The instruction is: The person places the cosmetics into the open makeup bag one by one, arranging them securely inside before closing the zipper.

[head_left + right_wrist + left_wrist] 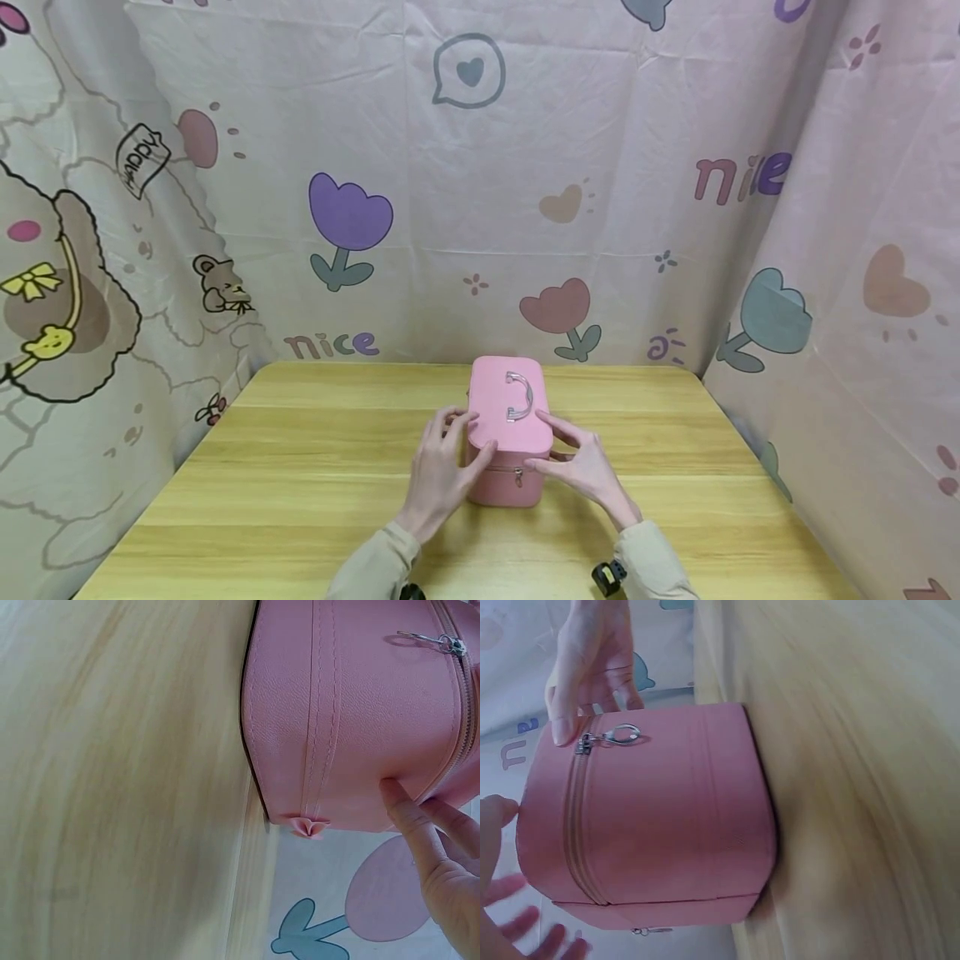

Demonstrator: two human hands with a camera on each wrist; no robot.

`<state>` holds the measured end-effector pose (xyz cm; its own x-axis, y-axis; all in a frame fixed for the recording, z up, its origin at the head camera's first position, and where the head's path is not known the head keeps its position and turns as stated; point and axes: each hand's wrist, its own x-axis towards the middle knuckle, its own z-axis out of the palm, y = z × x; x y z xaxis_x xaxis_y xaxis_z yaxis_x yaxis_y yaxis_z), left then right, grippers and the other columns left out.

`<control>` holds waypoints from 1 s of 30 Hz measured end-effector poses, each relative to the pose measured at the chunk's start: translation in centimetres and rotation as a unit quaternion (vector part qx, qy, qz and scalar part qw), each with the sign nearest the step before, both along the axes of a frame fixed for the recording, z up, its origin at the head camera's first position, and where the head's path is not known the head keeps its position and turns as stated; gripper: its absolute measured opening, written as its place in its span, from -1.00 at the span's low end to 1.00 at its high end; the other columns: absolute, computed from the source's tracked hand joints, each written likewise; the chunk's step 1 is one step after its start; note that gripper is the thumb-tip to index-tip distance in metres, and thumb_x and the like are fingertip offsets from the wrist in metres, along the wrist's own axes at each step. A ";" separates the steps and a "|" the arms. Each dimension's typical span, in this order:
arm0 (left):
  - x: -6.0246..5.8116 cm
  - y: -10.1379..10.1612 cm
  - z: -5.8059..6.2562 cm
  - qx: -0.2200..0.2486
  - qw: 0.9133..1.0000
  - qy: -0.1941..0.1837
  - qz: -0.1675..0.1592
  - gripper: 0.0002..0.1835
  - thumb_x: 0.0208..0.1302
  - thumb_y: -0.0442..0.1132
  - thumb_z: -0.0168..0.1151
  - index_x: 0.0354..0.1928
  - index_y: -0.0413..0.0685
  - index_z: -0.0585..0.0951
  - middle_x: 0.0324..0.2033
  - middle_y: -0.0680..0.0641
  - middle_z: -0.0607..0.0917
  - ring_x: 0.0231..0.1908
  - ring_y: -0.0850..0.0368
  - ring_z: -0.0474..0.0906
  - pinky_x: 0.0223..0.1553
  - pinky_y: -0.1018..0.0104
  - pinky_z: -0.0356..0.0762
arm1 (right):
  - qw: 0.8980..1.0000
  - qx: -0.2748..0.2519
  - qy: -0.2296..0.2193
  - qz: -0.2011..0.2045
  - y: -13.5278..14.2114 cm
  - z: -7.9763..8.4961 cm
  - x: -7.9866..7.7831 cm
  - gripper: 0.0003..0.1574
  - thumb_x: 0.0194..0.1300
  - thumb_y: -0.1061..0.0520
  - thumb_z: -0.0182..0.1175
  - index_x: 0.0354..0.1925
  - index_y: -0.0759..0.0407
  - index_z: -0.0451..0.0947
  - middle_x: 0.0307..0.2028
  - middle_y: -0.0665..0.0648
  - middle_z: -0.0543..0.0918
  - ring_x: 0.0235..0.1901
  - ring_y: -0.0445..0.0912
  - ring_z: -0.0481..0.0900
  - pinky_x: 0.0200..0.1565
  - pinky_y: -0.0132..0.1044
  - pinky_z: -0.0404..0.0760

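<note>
A pink cosmetic case (501,487) stands upright on the table, with a silver handle (520,396) on its lid. Its zipper looks closed, and the metal zipper pull (621,735) hangs near the front right corner. My left hand (438,475) is at the case's left side, fingers spread and the thumb touching the lid's front left edge. At the right side, my right hand (585,467) has its thumb on the front corner beside the zipper. The right wrist view shows a right fingertip (390,787) touching the case's side below the zipper.
The wooden table (315,467) extends around the case on both sides. A patterned cloth curtain (465,167) hangs behind the table and along its left and right edges. A small pink bow (307,827) sits low on the case's far side.
</note>
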<state>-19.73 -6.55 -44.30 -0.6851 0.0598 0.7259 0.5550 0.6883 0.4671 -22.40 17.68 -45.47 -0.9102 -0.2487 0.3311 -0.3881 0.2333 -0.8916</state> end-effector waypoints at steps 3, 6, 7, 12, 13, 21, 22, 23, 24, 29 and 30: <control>-0.1 0.1 0.4 0.007 0.998 -0.068 -0.017 -0.38 0.34 -0.01 0.44 0.31 -0.25 0.61 0.28 -0.28 0.58 0.18 -0.25 0.63 0.17 -0.19 0.66 | 1.000 0.002 0.009 0.001 0.0 0.0 0.0 -0.09 0.13 0.27 0.59 0.42 0.32 0.48 0.38 0.46 0.52 0.31 0.42 0.54 0.13 -0.12 0.74; -0.3 0.2 0.9 0.016 0.991 -0.130 -0.036 -0.31 0.43 0.03 0.34 0.42 -0.30 0.51 0.41 -0.35 0.49 0.29 -0.38 0.56 0.29 -0.27 0.56 | 1.000 0.001 0.010 0.002 0.0 0.0 0.0 -0.08 0.14 0.27 0.59 0.42 0.32 0.48 0.39 0.46 0.51 0.31 0.41 0.54 0.14 -0.11 0.74; -0.4 0.2 1.0 0.018 0.989 -0.143 -0.042 -0.31 0.46 0.04 0.31 0.42 -0.31 0.50 0.43 -0.37 0.47 0.31 -0.40 0.54 0.32 -0.28 0.53 | 1.000 0.000 0.009 0.002 0.0 0.0 0.0 -0.08 0.14 0.27 0.59 0.43 0.32 0.48 0.38 0.46 0.51 0.31 0.41 0.54 0.14 -0.11 0.74; -0.7 0.1 1.3 0.018 0.984 -0.170 -0.058 -0.33 0.50 0.03 0.26 0.39 -0.38 0.52 0.47 -0.40 0.42 0.39 -0.41 0.46 0.41 -0.24 0.44 | 1.000 0.002 0.004 0.004 0.0 0.0 0.0 -0.07 0.14 0.27 0.59 0.44 0.31 0.46 0.39 0.47 0.50 0.32 0.41 0.53 0.17 -0.09 0.72; -0.7 0.1 1.3 0.017 0.983 -0.171 -0.059 -0.34 0.50 0.02 0.26 0.38 -0.39 0.52 0.47 -0.41 0.42 0.39 -0.42 0.45 0.41 -0.23 0.44 | 1.000 0.002 0.003 0.003 -0.1 0.0 0.1 -0.07 0.14 0.27 0.59 0.44 0.31 0.46 0.40 0.46 0.50 0.33 0.42 0.52 0.17 -0.08 0.72; -0.7 -0.1 1.5 0.018 0.983 -0.171 -0.062 -0.34 0.47 0.00 0.31 0.35 -0.42 0.54 0.45 -0.43 0.44 0.37 -0.43 0.47 0.40 -0.21 0.46 | 1.000 0.013 -0.014 0.008 -0.3 0.4 0.3 0.00 0.15 0.23 0.59 0.50 0.24 0.40 0.49 0.40 0.41 0.40 0.40 0.45 0.23 0.00 0.66; -0.7 -0.1 1.5 0.018 0.983 -0.171 -0.062 -0.34 0.46 0.00 0.31 0.35 -0.42 0.54 0.45 -0.43 0.44 0.37 -0.43 0.47 0.39 -0.21 0.47 | 1.000 0.016 -0.012 0.011 -0.3 0.5 0.4 0.01 0.16 0.23 0.58 0.50 0.24 0.39 0.50 0.40 0.39 0.41 0.40 0.44 0.24 0.00 0.66; -0.7 -0.2 1.5 0.018 0.983 -0.172 -0.061 -0.34 0.46 0.00 0.31 0.35 -0.42 0.54 0.45 -0.43 0.45 0.37 -0.43 0.48 0.39 -0.21 0.47 | 1.000 0.019 -0.009 0.015 -0.2 0.5 0.4 0.02 0.16 0.23 0.58 0.52 0.24 0.38 0.51 0.40 0.38 0.41 0.41 0.43 0.24 0.00 0.66; -0.7 -0.2 1.5 0.019 0.983 -0.172 -0.061 -0.34 0.46 0.00 0.32 0.35 -0.42 0.54 0.45 -0.43 0.45 0.37 -0.43 0.48 0.39 -0.21 0.47 | 1.000 0.022 -0.006 0.019 -0.2 0.5 0.4 0.04 0.17 0.23 0.58 0.53 0.24 0.35 0.52 0.40 0.35 0.43 0.41 0.41 0.24 0.00 0.65; -0.8 -0.2 1.5 0.019 0.983 -0.174 -0.061 -0.34 0.46 -0.01 0.33 0.34 -0.42 0.55 0.44 -0.43 0.45 0.36 -0.43 0.48 0.38 -0.20 0.49 | 0.998 0.047 0.035 0.022 0.1 0.3 0.6 0.17 0.18 0.19 0.57 0.61 0.24 0.19 0.54 0.43 0.31 0.42 0.43 0.40 0.20 0.03 0.70; -0.8 -0.2 1.5 0.019 0.983 -0.175 -0.061 -0.34 0.45 -0.01 0.33 0.34 -0.42 0.55 0.45 -0.43 0.45 0.36 -0.43 0.48 0.38 -0.20 0.48 | 0.997 0.055 0.054 0.013 0.2 0.2 0.7 0.17 0.18 0.17 0.59 0.60 0.25 0.20 0.49 0.44 0.38 0.37 0.43 0.46 0.16 0.02 0.73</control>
<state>-20.55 -6.78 -42.79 -0.8824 0.1340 0.4510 0.4333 0.6050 0.6680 -21.74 17.90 -45.23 -0.8634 -0.3122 0.3963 -0.4877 0.3160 -0.8138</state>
